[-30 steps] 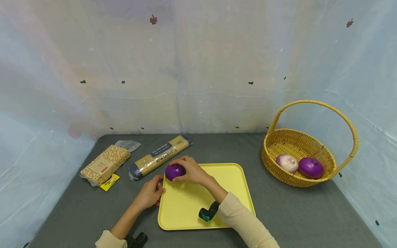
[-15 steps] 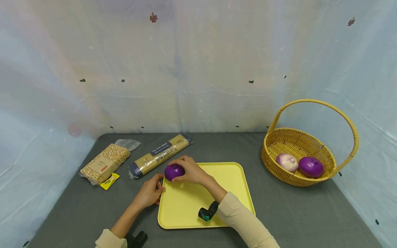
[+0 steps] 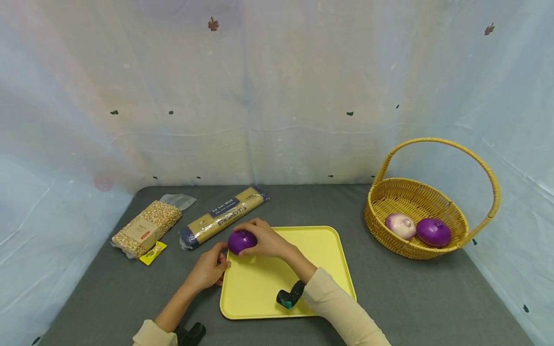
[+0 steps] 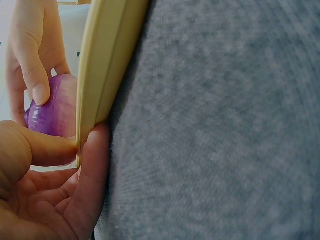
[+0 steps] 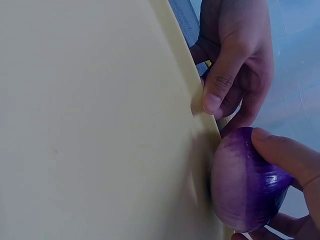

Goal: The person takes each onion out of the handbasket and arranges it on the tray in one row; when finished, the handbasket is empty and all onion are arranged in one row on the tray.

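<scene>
The right hand (image 3: pixel 264 238) curls its fingers around a purple onion (image 3: pixel 241 241). The onion sits at the far left corner of the yellow tray (image 3: pixel 303 259), right at the rim. In the right wrist view the onion (image 5: pixel 247 187) touches the tray (image 5: pixel 90 130) and a fingertip presses on its top.

The left hand (image 3: pixel 209 269) is at 9 o'clock from the tray. It pinches the tray's left rim, thumb on top and fingers below. In the left wrist view the thumb (image 4: pixel 40 150) and a finger squeeze the pale rim (image 4: pixel 102 65), with the onion (image 4: pixel 55 107) just behind it.

The tray lies on a gray table (image 3: pixel 411 293). At 11 o'clock from the tray lies a long pack of spaghetti (image 3: pixel 222 216). Beside it, at 10 o'clock, lies a bag of beans (image 3: pixel 147 228) with a small yellow packet (image 3: pixel 153 253) touching it. At 3 o'clock stands a woven basket (image 3: pixel 389 194) with a handle. Inside it are a pale onion (image 3: pixel 400 226) and a dark purple onion (image 3: pixel 434 232), side by side.
</scene>
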The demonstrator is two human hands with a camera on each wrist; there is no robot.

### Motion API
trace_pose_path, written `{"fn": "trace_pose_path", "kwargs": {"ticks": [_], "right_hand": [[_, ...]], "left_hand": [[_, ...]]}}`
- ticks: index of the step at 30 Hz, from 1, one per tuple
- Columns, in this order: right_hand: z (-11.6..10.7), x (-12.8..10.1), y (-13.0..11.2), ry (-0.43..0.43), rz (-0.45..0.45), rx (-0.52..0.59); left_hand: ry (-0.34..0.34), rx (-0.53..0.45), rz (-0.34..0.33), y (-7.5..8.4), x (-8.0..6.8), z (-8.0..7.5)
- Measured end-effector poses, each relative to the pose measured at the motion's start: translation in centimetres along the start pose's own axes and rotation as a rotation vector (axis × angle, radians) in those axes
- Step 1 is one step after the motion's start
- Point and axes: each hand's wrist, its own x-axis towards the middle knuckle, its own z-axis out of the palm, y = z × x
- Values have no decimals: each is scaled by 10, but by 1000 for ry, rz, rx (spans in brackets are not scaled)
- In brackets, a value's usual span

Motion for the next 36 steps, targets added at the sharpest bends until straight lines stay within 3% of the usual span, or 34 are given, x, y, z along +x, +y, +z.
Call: {"fn": "trace_pose_path", "kwargs": {"ticks": [22, 29, 36], "right_hand": [[-3, -2, 0, -17, -15, 18], [-16, -6, 3, 38, -32, 19], [-35, -14, 8, 120, -75, 123]], "left_hand": [[-1, -5, -3, 1, -1, 0], [2, 5, -4, 1, -1, 0], [-2, 1, -9, 1, -1, 0]]}}
